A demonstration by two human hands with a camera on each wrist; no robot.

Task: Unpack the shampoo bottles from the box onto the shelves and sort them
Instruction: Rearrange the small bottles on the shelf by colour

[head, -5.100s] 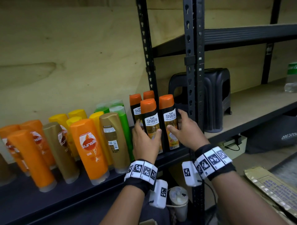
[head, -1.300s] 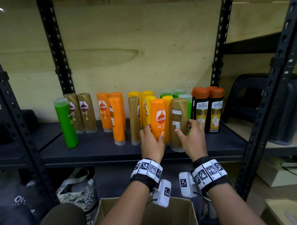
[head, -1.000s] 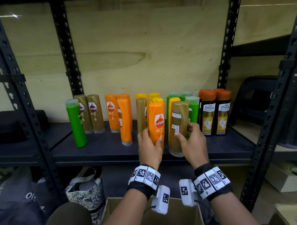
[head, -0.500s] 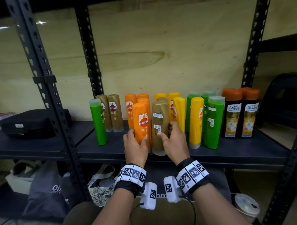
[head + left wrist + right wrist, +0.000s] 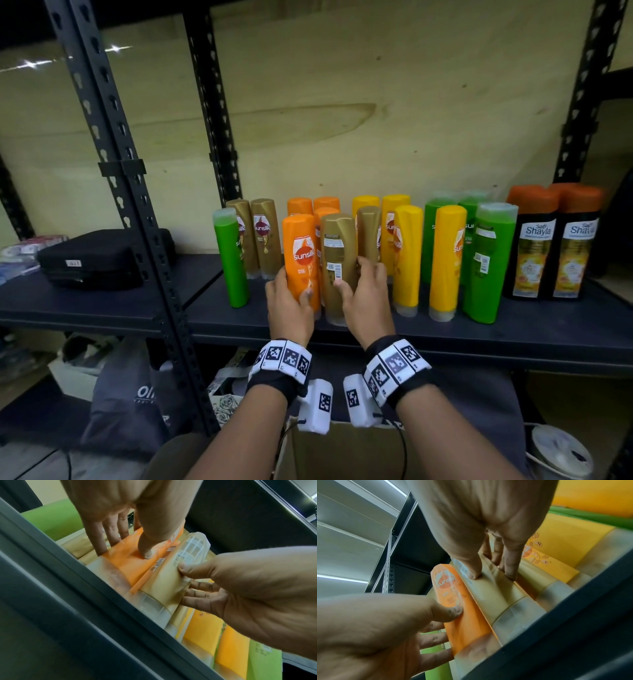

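On the dark shelf [image 5: 445, 335] stand rows of shampoo bottles grouped by colour. My left hand [image 5: 293, 287] grips an orange Sunsilk bottle [image 5: 301, 253] near its base, thumb on the front. Pressed against it on the right is a gold bottle [image 5: 337, 253] with its back label facing me; my right hand [image 5: 354, 277] grips it. Both bottles are upright at the shelf's front. In the left wrist view the left hand [image 5: 123, 550] wraps the orange bottle [image 5: 130, 563]. In the right wrist view the right hand [image 5: 493, 573] pinches the gold bottle [image 5: 491, 592].
A lone green bottle [image 5: 231, 260] and two gold bottles [image 5: 257, 236] stand to the left, with yellow bottles [image 5: 407, 257], green bottles [image 5: 489, 263] and black Shayla bottles [image 5: 555, 243] to the right. A rack post [image 5: 137, 205], a black case [image 5: 99, 257] and a cardboard box [image 5: 342, 452] are nearby.
Both hands have slid the orange and gold bottles leftward along the shelf, away from the green and Shayla bottles, to in front of the orange group. Five seconds ago they held Shayla bottles.
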